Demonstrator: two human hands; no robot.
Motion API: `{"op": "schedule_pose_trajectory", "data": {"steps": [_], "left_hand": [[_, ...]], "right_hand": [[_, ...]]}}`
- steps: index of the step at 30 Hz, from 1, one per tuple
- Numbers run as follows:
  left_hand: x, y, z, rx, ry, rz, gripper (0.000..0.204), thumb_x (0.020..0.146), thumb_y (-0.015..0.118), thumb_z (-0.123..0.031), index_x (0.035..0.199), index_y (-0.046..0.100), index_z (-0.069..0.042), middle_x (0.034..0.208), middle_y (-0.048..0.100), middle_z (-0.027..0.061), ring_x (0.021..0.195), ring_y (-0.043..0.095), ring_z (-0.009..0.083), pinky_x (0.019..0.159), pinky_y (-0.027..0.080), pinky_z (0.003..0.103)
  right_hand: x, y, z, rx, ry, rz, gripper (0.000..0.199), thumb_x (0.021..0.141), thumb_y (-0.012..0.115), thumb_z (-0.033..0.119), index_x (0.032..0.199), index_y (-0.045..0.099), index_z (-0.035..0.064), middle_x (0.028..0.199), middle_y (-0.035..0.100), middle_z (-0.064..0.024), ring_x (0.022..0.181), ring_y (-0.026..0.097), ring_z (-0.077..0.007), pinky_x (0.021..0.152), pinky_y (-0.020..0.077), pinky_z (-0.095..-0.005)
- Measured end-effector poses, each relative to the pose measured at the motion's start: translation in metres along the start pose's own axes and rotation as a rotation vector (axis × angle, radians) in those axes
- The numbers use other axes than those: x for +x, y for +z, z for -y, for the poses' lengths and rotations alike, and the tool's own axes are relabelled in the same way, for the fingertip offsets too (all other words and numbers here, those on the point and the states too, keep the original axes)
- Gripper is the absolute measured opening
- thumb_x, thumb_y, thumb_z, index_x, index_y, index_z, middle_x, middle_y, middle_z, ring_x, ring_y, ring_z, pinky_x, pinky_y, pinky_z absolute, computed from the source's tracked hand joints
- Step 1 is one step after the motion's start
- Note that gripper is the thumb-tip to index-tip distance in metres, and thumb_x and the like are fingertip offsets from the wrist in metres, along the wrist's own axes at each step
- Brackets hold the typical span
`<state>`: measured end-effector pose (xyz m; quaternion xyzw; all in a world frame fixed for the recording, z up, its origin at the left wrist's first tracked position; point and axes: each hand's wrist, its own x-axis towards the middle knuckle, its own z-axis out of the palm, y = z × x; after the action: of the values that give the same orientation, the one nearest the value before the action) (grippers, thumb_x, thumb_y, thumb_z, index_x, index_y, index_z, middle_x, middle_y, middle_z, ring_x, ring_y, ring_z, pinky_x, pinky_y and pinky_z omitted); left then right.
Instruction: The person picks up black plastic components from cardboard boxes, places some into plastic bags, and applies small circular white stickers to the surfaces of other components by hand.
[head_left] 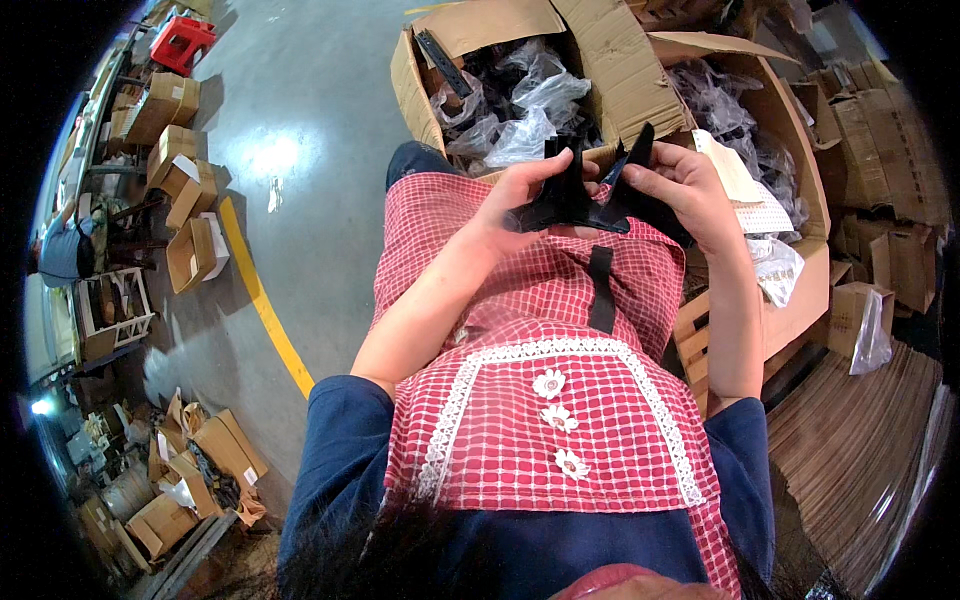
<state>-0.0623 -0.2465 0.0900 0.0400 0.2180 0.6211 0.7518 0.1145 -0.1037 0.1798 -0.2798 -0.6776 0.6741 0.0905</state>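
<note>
- Where the gray floor [320,130] extends along the person's left, a yellow line [254,285] is marked on it; several brown cartons [165,108] stand beyond the line.
- Stack of flat cardboard [850,440]: located at lower right, many thin layers.
- Front carton [485,28]: open, flaps spread, positioned ahead of the person. Contents are clear plastic bags [550,90] and dark parts, partly covered by the bags.
- Right carton [800,310]: open, beside the front carton on the person's right. Clear bags and dark contents are visible inside; a white sheet [727,165] rests at its near side, next to the right hand.
- Apron [520,400]: red and white check, edged with white lace, worn over a navy top and covering chest and lap.
- Red stool [183,45]: far upper left, near the cartons.
- Left hand [515,200]: gripping the left side of the black workpiece, thumb raised along it.
- Right hand [690,185]: gripping the right side, thumb and fingers pinched around it.
- Black workpiece [570,195]: angular, held between both hands above the lap, near the front carton. Whether it is one piece or two in contact cannot be determined.
- Black strap [601,285]: lies on the apron below the hands.
- White flowers [549,383]: three, in a column on the bib.
</note>
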Motion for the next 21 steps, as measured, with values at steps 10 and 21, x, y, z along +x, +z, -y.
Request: {"op": "schedule_pose_trajectory", "data": {"steps": [10,21], "left_hand": [[-0.001,0.003,0.003,0.05,0.043,-0.071,0.044,0.103,0.054,-0.041,0.123,0.061,-0.003,0.11,0.069,0.0111,0.093,0.072,0.0264,0.075,0.065,0.047],[0.011,-0.024,0.01,0.061,0.067,-0.042,0.049,0.104,0.049,-0.045,0.128,0.058,-0.003,0.12,0.067,0.014,0.104,0.07,0.0298,0.079,0.064,0.047]], "right_hand": [[0.006,0.004,-0.008,-0.043,-0.079,-0.009,0.051,0.085,0.067,0.002,0.134,0.055,-0.0039,0.114,0.068,-0.0079,0.103,0.064,-0.0149,0.096,0.0484,-0.0273],[0.004,0.002,0.003,-0.214,0.016,0.214,0.038,0.081,0.068,0.005,0.118,0.067,-0.0063,0.084,0.066,-0.0026,0.078,0.059,-0.0086,0.074,0.0487,-0.0248]]}}
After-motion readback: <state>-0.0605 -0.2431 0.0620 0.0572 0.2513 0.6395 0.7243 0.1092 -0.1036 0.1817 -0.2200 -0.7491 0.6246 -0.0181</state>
